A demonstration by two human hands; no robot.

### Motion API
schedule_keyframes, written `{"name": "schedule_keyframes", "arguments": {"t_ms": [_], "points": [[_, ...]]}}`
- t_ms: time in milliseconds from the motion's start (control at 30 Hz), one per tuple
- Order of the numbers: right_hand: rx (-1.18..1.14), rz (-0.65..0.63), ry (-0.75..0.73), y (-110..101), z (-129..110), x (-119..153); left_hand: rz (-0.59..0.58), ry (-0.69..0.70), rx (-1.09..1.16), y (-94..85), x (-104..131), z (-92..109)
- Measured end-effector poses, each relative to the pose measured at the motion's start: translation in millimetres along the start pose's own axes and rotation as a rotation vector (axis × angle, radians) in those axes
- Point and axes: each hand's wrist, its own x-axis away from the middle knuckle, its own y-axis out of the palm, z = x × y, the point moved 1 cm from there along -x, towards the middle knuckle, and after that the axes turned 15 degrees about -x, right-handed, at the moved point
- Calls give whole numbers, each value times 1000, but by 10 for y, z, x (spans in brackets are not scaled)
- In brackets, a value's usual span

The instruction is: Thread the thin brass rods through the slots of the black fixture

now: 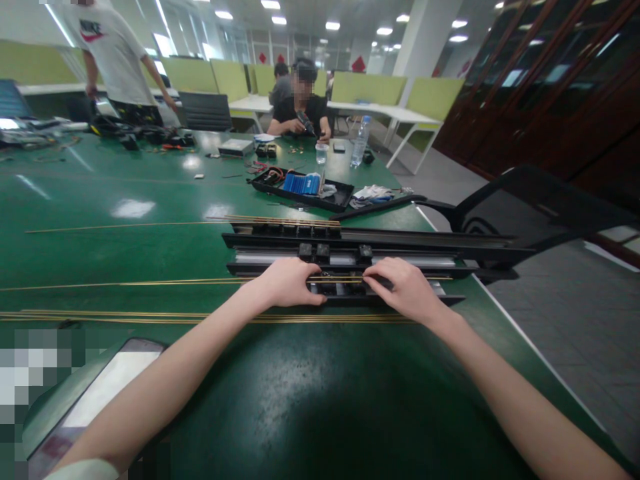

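Left hand (287, 283): thumb and forefinger were spread wide across near rail (350, 301).
Right hand (406, 290): fingertips were held narrow at gold rods (341, 279) – whether pinched, could not be told.
Near rail: was positioned beneath both hands' fingers.
Gold rods: were extended between fingertips – over rail.
Black blocks (323, 253): were seen just beyond fingers.

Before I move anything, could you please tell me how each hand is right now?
Left hand: fingers parted at the black rail; cannot tell whether it grips.
Right hand: fingers drawn together at the thin brass rods; grip cannot be told.
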Motion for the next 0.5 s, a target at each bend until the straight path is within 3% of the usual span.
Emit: {"name": "schedule_keyframes", "arguments": {"t_ms": [500], "points": [[20,0,2,13,24,8,-17,-6,2,-12,-7,5]]}}
